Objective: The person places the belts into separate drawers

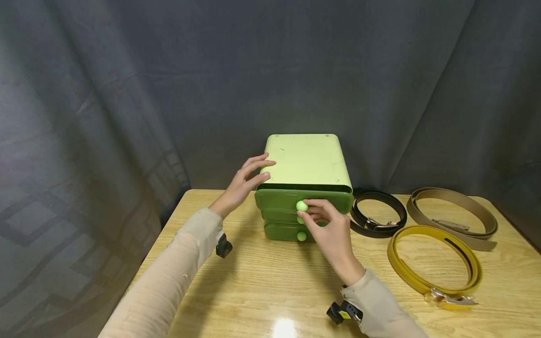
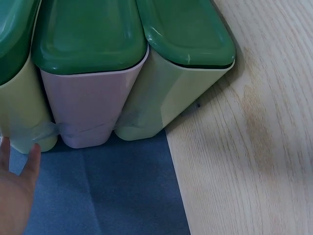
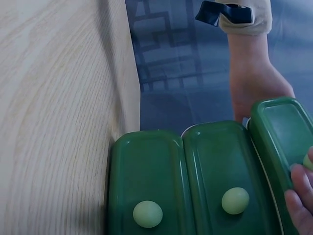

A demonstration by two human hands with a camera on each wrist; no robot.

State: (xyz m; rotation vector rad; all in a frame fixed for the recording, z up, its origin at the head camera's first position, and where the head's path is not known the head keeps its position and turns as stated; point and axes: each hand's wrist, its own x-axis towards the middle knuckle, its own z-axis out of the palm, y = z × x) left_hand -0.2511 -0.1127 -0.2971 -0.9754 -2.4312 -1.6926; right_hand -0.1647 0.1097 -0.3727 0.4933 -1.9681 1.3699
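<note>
A small drawer cabinet [image 1: 306, 157] with a pale yellow-green top and stacked green drawers stands at the back of the table. Its top drawer [image 1: 276, 201] sits slightly forward, with a dark gap under the cabinet top. My right hand [image 1: 334, 234] pinches that drawer's round light-green knob [image 1: 302, 205] between thumb and fingers. With fingers spread, my left hand [image 1: 243, 184] rests on the cabinet's upper left edge. Below, the lower drawers show their own knobs [image 3: 147, 214] in the right wrist view. The left wrist view shows the cabinet's side in yellow, pink and green sections [image 2: 93, 107].
To the cabinet's right lie three coiled belts: a black belt [image 1: 399, 206], a taupe belt [image 1: 486, 218] and, nearer, a yellow belt [image 1: 395, 256] with a metal buckle. A grey curtain [image 1: 304, 70] hangs behind the wooden table [image 1: 253, 291].
</note>
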